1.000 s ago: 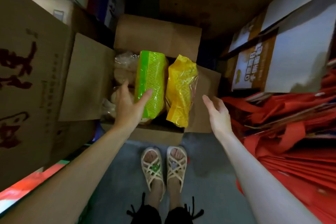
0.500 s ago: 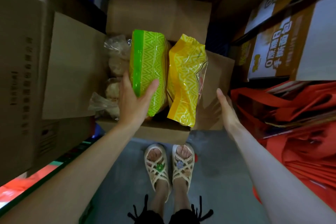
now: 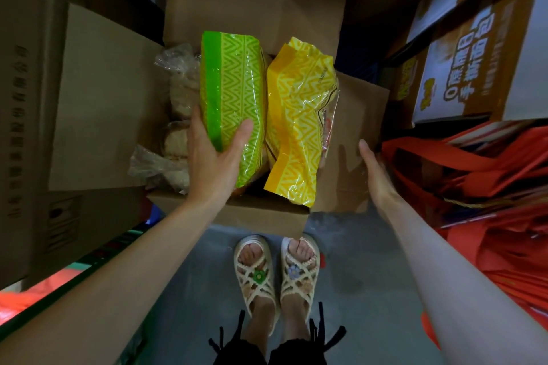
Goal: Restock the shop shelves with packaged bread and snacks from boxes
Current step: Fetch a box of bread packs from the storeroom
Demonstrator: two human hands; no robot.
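An open cardboard box [image 3: 255, 9] stands on the floor in front of my feet. Inside it a green zigzag-patterned bread package [image 3: 234, 98] stands on end, and my left hand [image 3: 213, 160] grips its lower left edge, thumb across the front. A yellow package [image 3: 299, 121] of the same pattern leans against its right side. Clear bags of pale buns [image 3: 178, 104] lie at the box's left. My right hand [image 3: 376, 169] is flat, fingers straight, beside the box's right flap [image 3: 355, 127], holding nothing.
Large brown cartons [image 3: 26, 98] rise on the left. A printed carton [image 3: 474, 62] sits at the upper right above a heap of red-orange fabric bags [image 3: 489, 187]. My sandalled feet [image 3: 275, 272] stand on grey floor just behind the box.
The view has closed in on the box. My left hand has slid further round the green package's edge. My right hand has moved outward to the right flap.
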